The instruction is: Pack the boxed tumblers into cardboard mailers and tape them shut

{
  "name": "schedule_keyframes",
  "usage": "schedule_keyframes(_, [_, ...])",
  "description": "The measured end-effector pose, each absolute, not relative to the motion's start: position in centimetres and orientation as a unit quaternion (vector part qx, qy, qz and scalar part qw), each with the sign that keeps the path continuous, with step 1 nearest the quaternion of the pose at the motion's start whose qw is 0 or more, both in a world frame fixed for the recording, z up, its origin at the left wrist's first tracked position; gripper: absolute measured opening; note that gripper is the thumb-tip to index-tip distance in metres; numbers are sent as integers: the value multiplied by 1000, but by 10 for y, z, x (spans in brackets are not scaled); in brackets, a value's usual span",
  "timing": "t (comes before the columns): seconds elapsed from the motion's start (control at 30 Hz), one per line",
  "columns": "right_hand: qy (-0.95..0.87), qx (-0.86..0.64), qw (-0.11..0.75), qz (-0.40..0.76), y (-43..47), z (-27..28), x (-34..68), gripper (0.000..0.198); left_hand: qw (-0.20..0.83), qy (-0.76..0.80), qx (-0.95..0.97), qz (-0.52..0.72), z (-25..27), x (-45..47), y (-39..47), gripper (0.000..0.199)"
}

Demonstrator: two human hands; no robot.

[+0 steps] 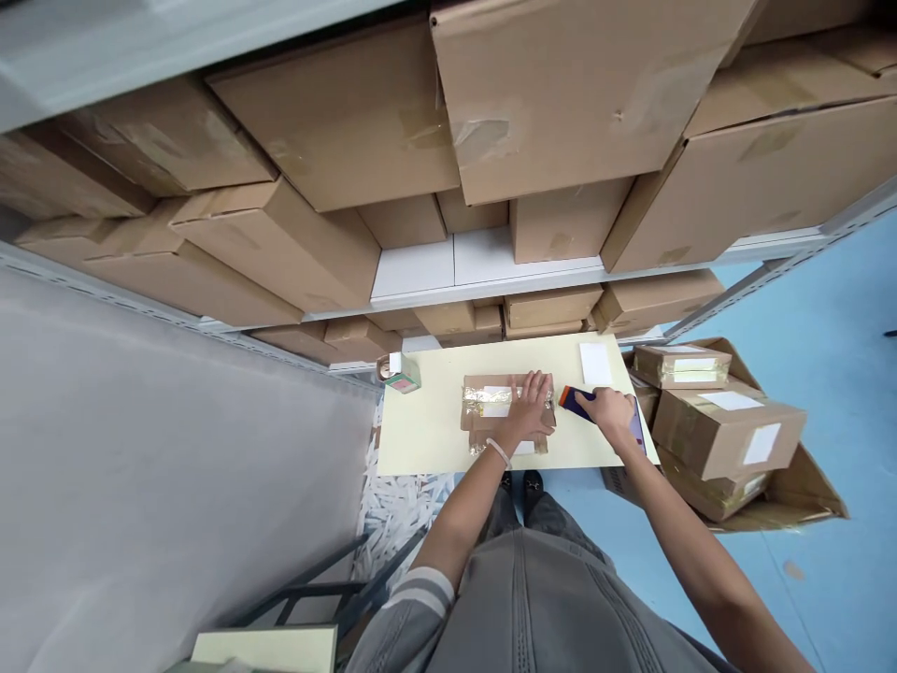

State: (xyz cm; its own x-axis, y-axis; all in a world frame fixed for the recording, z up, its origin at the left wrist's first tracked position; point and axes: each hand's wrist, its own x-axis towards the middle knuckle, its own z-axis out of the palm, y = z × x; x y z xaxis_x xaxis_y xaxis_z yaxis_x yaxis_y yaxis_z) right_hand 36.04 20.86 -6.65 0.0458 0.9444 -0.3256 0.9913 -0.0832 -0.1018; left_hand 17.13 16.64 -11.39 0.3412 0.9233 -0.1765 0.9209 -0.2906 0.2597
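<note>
My left hand [531, 408] lies flat with fingers spread on the right part of a small brown cardboard box [473, 381]. Shiny clear tape and a white label [496, 402] run across its top. A lower cardboard part with a white patch shows along the near side. My right hand [611, 411] is closed round a dark purple tool with an orange end [576, 402], just right of the box; its exact kind is unclear. Beside that hand, a flat purple-blue thing [637, 428] shows at the table's right edge, partly hidden.
The pale table [420, 430] bears a white paper [595, 364] and a small green-and-white carton [404, 372]. Shelves of cardboard boxes [561, 93] rise behind. Labelled parcels [729, 430] fill a large open carton at right. Shredded paper [403, 514] lies on the floor at left.
</note>
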Motion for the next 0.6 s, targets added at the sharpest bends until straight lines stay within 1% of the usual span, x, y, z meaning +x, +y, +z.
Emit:
schedule_keyframes(0.17, [559, 804, -26, -202, 192, -84, 367, 66, 130, 561, 818, 5, -107, 174, 160, 112])
schedule_keyframes(0.27, [555, 795, -58, -236, 169, -103, 364, 67, 93, 519, 849, 11, -103, 178, 155, 88])
schedule_keyframes(0.33, [584, 771, -59, -245, 155, -115, 358, 61, 77, 480, 874, 11, -102, 180, 153, 69])
schedule_keyframes(0.4, [611, 757, -55, -227, 143, -124, 348, 55, 73, 457, 887, 7, -102, 181, 152, 56])
schedule_keyframes(0.47, [625, 752, -50, -203, 134, -131, 339, 50, 76, 450, 890, 1, -101, 180, 152, 50])
schedule_keyframes(0.6, [635, 746, -20, -198, 120, -140, 329, 47, 83, 455, 886, -4, -98, 178, 151, 50])
